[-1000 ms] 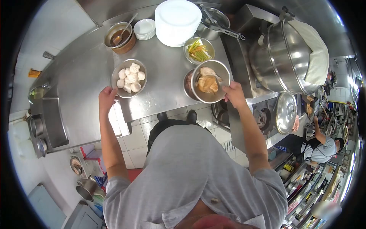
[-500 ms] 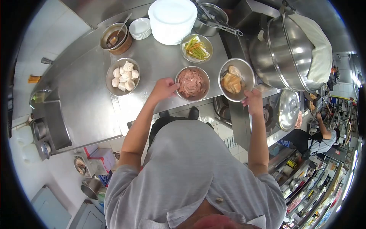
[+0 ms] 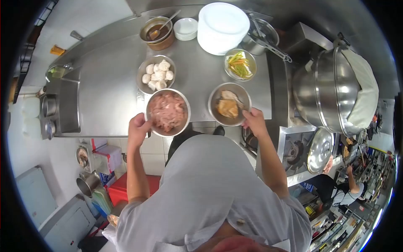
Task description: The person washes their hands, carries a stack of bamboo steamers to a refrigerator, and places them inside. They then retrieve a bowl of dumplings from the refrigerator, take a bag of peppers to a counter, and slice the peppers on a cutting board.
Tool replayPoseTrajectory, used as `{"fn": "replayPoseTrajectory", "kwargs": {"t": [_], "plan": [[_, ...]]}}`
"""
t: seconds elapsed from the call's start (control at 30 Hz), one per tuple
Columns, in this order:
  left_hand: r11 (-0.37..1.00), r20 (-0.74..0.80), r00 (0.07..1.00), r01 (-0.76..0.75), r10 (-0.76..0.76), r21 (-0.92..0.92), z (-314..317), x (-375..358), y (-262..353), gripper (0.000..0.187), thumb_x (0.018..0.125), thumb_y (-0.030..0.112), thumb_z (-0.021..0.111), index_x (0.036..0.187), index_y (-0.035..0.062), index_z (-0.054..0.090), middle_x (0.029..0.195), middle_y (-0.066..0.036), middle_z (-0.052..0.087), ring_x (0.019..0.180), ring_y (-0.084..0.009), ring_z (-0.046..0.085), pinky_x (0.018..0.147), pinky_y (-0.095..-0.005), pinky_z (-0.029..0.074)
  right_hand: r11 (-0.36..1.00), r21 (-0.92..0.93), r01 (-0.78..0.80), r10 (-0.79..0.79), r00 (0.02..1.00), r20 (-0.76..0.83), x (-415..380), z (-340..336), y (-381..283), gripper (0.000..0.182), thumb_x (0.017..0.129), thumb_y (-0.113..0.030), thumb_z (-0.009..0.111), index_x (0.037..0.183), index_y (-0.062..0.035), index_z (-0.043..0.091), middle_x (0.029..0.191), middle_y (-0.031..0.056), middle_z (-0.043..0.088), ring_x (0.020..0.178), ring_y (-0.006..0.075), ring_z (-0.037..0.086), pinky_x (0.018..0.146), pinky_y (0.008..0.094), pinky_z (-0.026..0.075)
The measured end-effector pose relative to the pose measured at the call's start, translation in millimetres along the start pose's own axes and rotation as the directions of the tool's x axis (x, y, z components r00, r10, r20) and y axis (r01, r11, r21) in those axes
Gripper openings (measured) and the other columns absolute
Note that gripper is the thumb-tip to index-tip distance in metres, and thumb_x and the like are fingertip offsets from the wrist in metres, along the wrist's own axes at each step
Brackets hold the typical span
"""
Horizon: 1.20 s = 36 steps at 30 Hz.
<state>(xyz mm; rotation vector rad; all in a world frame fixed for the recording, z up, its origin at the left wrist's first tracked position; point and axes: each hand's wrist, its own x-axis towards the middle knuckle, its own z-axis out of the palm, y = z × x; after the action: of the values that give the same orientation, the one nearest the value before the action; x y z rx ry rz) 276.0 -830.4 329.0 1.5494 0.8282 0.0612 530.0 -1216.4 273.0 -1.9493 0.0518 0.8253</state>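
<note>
My left hand [image 3: 139, 128] is closed on the rim of a steel bowl [image 3: 188, 110] of raw sliced meat [image 3: 168, 111], held at the counter's front edge. My right hand [image 3: 253, 120] grips the lower right rim of another steel bowl [image 3: 213, 95], which holds browned, cooked-looking pieces [image 3: 228, 108]. Just behind the left bowl stands a bowl of white round mushrooms [image 3: 158, 74]. Farther back on the right, a bowl holds green and orange vegetable strips [image 3: 238, 66].
At the back are a pot with a ladle [image 3: 156, 32], small plates [image 3: 185, 28], a tall white plate stack [image 3: 222, 27] and a steel pot [image 3: 268, 35]. A large steel steamer [image 3: 323, 86] and burner [image 3: 294, 149] stand right. A co-worker [image 3: 342, 191] is far right.
The meat bowl, now in my left hand's grip, has moved left, close to the mushrooms. My right hand has brought its bowl left, off the counter's right end. The camera view has shifted.
</note>
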Motion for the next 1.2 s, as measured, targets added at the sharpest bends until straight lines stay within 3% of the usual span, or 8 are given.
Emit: {"fn": "replayPoseTrajectory", "kwargs": {"t": [0.07, 0.17, 0.27, 0.37, 0.4, 0.67, 0.97, 1.2], "plan": [[0.993, -0.039, 0.998, -0.049, 0.045, -0.112, -11, -10, -26, 0.011, 0.089, 0.01, 0.068, 0.085, 0.0013, 0.062, 0.074, -0.002, 0.064, 0.064, -0.009, 0.059, 0.055, -0.0255, 0.047, 1.0, -0.013, -0.021, 0.022, 0.996, 0.092, 10, 0, -17, 0.024, 0.095, -0.025, 0.065, 0.094, -0.0014, 0.069, 0.071, 0.0077, 0.067, 0.06, 0.0134, 0.065, 0.05, 0.0271, 0.049], [0.975, -0.093, 0.996, -0.026, 0.005, -0.219, -17, -36, -42, 0.015, 0.089, 0.012, 0.067, 0.096, -0.0008, 0.067, 0.081, -0.004, 0.069, 0.072, -0.0108, 0.063, 0.063, -0.0265, 0.05, 0.984, -0.132, 0.117, -0.14, 0.974, -0.178, 40, -27, -34, 0.033, 0.095, -0.032, 0.067, 0.103, -0.001, 0.07, 0.083, 0.0104, 0.073, 0.068, 0.015, 0.069, 0.055, 0.0289, 0.052], [0.989, -0.17, 0.982, 0.055, -0.078, -0.135, -21, -63, -42, 0.025, 0.084, 0.017, 0.071, 0.1, -0.0019, 0.071, 0.085, -0.003, 0.07, 0.077, -0.0105, 0.062, 0.072, -0.0283, 0.051, 0.977, 0.163, 0.138, -0.133, 0.99, -0.045, 102, -44, -29, 0.046, 0.099, -0.043, 0.057, 0.117, -0.0012, 0.066, 0.102, 0.014, 0.074, 0.082, 0.0206, 0.071, 0.068, 0.0325, 0.054], [0.966, -0.263, 0.96, 0.023, -0.093, -0.257, -20, -100, -77, 0.019, 0.089, 0.017, 0.07, 0.094, -0.0006, 0.067, 0.077, -0.002, 0.066, 0.071, -0.0111, 0.063, 0.064, -0.0269, 0.052, 0.938, 0.333, -0.096, 0.065, 0.993, 0.101, 170, -43, -29, 0.059, 0.095, -0.044, 0.062, 0.132, 0.0028, 0.055, 0.129, 0.0211, 0.062, 0.119, 0.033, 0.059, 0.104, 0.0485, 0.04], [0.937, -0.308, 0.942, 0.019, -0.133, -0.348, -15, -116, -100, 0.017, 0.089, 0.016, 0.069, 0.093, -0.0001, 0.066, 0.077, -0.003, 0.066, 0.071, -0.012, 0.064, 0.063, -0.0273, 0.054, 0.951, 0.294, -0.099, 0.063, 0.99, 0.127, 188, -43, -24, 0.061, 0.099, -0.042, 0.057, 0.135, 0.0057, 0.05, 0.135, 0.0197, 0.057, 0.124, 0.0324, 0.055, 0.111, 0.0437, 0.037], [0.714, -0.667, 0.554, -0.174, -0.499, -0.678, 41, -316, -216, 0.012, 0.087, 0.012, 0.072, 0.09, 0.0023, 0.064, 0.084, -0.005, 0.068, 0.071, -0.015, 0.068, 0.063, -0.0281, 0.06, 0.951, 0.308, 0.008, -0.045, 0.992, 0.115, 223, -55, -26, 0.031, 0.092, -0.02, 0.06, 0.114, 0.0029, 0.061, 0.108, 0.0133, 0.069, 0.096, 0.0228, 0.068, 0.084, 0.0339, 0.051], [0.519, -0.643, 0.178, -0.451, -0.745, -0.726, 2, -523, -415, 0.022, 0.087, 0.014, 0.068, 0.107, 0.0041, 0.067, 0.099, -0.009, 0.074, 0.089, -0.0191, 0.071, 0.073, -0.0321, 0.059, 0.926, 0.33, 0.184, -0.198, 0.98, 0.01, 171, -76, -25, 0.024, 0.094, -0.016, 0.057, 0.106, 0.005, 0.062, 0.09, 0.0106, 0.069, 0.079, 0.0188, 0.065, 0.07, 0.0279, 0.051], [0.438, -0.514, -0.033, -0.573, -0.857, -0.693, -75, -629, -586, 0.01, 0.086, 0.003, 0.065, 0.091, -0.0019, 0.057, 0.084, -0.01, 0.057, 0.078, -0.0294, 0.071, 0.072, -0.0406, 0.064, 0.922, 0.323, 0.213, -0.204, 0.977, -0.063, 71, -45, -23, 0.021, 0.094, -0.016, 0.057, 0.104, 0.0024, 0.061, 0.087, 0.0124, 0.069, 0.062, 0.0179, 0.061, 0.054, 0.0253, 0.052]]}}
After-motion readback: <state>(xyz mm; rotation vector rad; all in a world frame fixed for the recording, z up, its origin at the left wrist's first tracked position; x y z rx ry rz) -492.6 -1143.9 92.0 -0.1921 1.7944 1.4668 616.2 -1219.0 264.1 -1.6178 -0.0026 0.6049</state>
